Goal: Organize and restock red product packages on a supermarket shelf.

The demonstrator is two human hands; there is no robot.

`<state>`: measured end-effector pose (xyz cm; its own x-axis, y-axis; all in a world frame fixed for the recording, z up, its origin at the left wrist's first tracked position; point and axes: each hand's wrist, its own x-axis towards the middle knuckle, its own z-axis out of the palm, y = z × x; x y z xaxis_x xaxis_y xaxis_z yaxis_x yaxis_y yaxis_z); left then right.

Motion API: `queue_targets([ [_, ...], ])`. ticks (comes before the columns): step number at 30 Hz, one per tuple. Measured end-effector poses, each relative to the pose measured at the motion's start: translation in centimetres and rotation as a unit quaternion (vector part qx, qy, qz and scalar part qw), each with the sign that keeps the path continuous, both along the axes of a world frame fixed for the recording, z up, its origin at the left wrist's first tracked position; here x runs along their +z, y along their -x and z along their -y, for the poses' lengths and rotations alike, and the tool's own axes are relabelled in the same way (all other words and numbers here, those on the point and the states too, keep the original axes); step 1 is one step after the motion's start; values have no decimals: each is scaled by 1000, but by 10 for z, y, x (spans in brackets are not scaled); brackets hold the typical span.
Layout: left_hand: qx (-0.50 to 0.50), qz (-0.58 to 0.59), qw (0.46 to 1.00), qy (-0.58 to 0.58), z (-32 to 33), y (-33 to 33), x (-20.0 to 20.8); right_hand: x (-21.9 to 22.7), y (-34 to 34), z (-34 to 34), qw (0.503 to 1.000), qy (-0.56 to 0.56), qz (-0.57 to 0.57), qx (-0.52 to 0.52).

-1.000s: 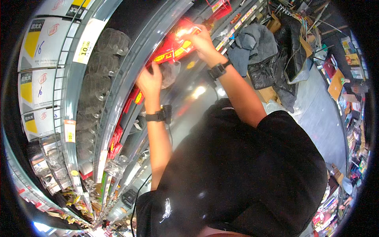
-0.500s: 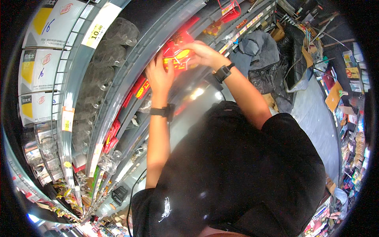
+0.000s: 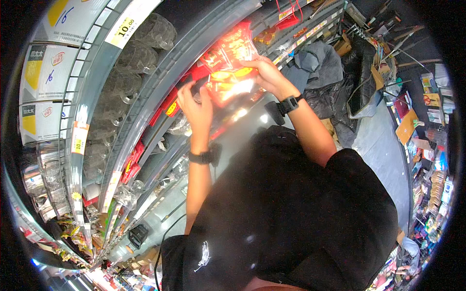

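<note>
A glossy red plastic-wrapped packet (image 3: 225, 60) with yellow ovals and pale print is held up in front of the shelf, glare across its lower part. My right hand (image 3: 269, 77) pinches its right edge, thumb over the front. At the packet's lower left is my left hand (image 3: 196, 107), its fingers bent and apart; I see nothing between them. Whether its thumb touches the packet edge is unclear. More red packages (image 3: 167, 107) lie on the shelf behind and below my left hand.
To the left, shelves carry clear glassware (image 3: 138, 57) and white-and-yellow boxes (image 3: 44, 68). A red wire basket (image 3: 289, 20) hangs at the top. Dark jackets or bags (image 3: 323, 65) are heaped at the upper right, above the grey floor (image 3: 381, 145). A black crate-like object (image 3: 138, 236) stands lower left.
The red packet has come out toward the right and more of its face shows. My right hand has moved right with it; the left hand has dropped a little and come off its front.
</note>
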<state>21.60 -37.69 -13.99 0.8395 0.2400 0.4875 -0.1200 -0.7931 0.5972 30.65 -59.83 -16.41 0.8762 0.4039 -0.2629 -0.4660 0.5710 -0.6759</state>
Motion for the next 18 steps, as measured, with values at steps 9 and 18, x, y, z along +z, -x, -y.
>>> queue_targets([
  [9, -68, -191, 714, 670, 6, 24, -14, -5, 25, 34, 997, 23, 14, 75],
  [18, -134, -136, 670, 718, -10, 9, -25, -5, 38, 45, 995, 27, -8, 100],
])
